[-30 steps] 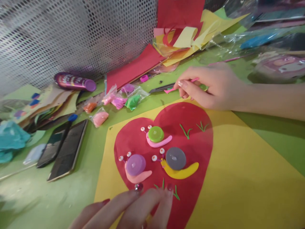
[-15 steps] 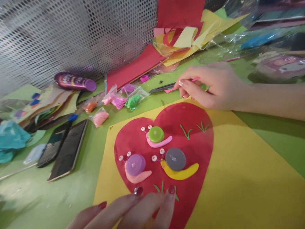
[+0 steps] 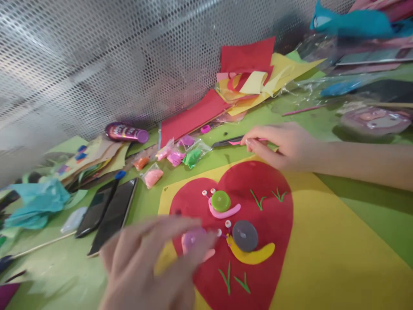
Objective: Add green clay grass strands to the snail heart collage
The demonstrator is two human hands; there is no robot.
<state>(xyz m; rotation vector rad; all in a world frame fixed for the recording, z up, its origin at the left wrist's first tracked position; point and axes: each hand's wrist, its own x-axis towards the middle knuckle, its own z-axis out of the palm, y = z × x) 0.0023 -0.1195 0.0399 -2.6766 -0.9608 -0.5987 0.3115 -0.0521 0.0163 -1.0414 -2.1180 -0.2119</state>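
Observation:
A red paper heart (image 3: 271, 224) lies on a yellow sheet (image 3: 338, 258). On it sit clay snails: a green-shelled one (image 3: 221, 201), a grey-shelled one (image 3: 245, 236) and a purple-shelled one (image 3: 193, 239) half behind my left hand. My left hand (image 3: 151, 267) hovers blurred over the heart's left side, fingers stretched out and apart, holding nothing. My right hand (image 3: 284, 144) rests at the sheet's far edge, fingers pinched on a thin pink tool (image 3: 237, 142). Green clay grass blades (image 3: 258, 199) dot the heart.
Small bags of coloured clay (image 3: 180, 155) and a purple tube (image 3: 125, 132) lie beyond the sheet. Two dark phones (image 3: 112, 215) lie to the left. Cut red and yellow paper (image 3: 251, 82) piles against a perforated metal wall (image 3: 97, 64). Plastic wrap and packets crowd the far right.
My left hand has lifted off the sheet's near edge and moved up over the purple snail. The view has tilted up and pulled back. My right hand stays put with the tool.

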